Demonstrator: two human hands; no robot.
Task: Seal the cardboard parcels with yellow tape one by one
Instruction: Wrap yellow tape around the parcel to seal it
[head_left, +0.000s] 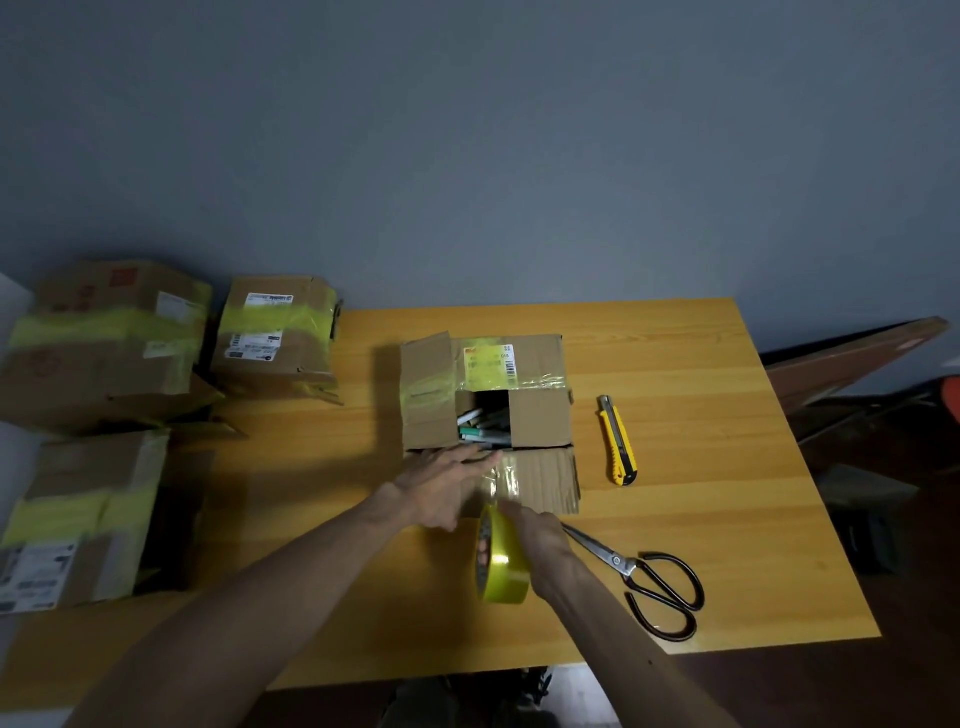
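A cardboard parcel (537, 415) sits mid-table with a gap in its top that shows several pens. A strip of clear yellow tape (505, 480) runs down its near side. My left hand (441, 486) lies flat with straight fingers against that side, pressing the tape's end near the top edge. My right hand (537, 540) grips the yellow tape roll (501, 561), held upright just in front of the box, with the strip running up from it.
Scissors (649, 574) lie right of the roll and a yellow utility knife (617, 441) lies right of the box. Three parcels bound with yellow tape stand at the left (104, 343), (275, 338), (78, 519). The wooden table (727, 519) ends close to me.
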